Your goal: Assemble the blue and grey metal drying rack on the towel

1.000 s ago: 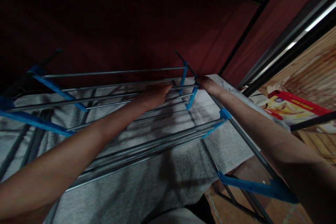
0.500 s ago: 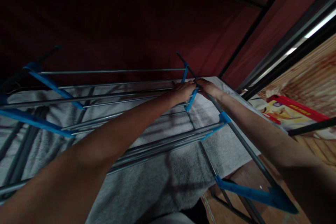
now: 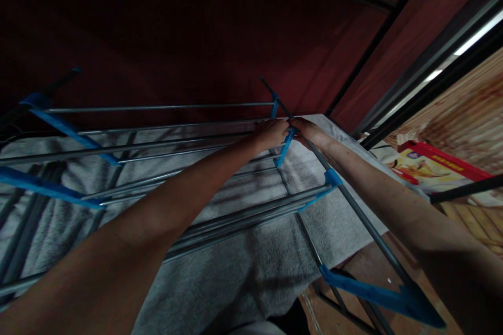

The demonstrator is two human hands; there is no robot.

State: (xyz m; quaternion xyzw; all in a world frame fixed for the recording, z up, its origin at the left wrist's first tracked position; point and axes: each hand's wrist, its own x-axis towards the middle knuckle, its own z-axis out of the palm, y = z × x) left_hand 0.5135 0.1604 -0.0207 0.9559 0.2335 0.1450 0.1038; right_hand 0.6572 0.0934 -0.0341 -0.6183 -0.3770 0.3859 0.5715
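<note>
A rack of grey metal tubes with blue plastic brackets lies across the grey blanket (image 3: pixel 236 277). My left hand (image 3: pixel 272 133) is closed at the upper end of a blue bracket (image 3: pixel 284 149), where horizontal tubes meet the right side frame. Just beside it, my right hand (image 3: pixel 308 132) wraps round the long side tube (image 3: pixel 363 220) at the same joint. The two hands almost touch, and their fingertips are partly hidden. Nearer to me, another blue bracket (image 3: pixel 333 178) carries several horizontal tubes (image 3: pixel 251 217). A lower blue bracket (image 3: pixel 377 292) sits at the side tube's near end.
Dark red cloth (image 3: pixel 188 36) hangs behind the rack. Black metal bars (image 3: pixel 361 60) frame the right side. Beyond them lies a red and yellow box (image 3: pixel 436 165) near a wood-patterned surface. More blue brackets (image 3: pixel 73 125) join the tubes at the left.
The left part of the rack has shifted slightly left and down in view. Both hands stay at the same joint, with my left hand's fingers slightly repositioned.
</note>
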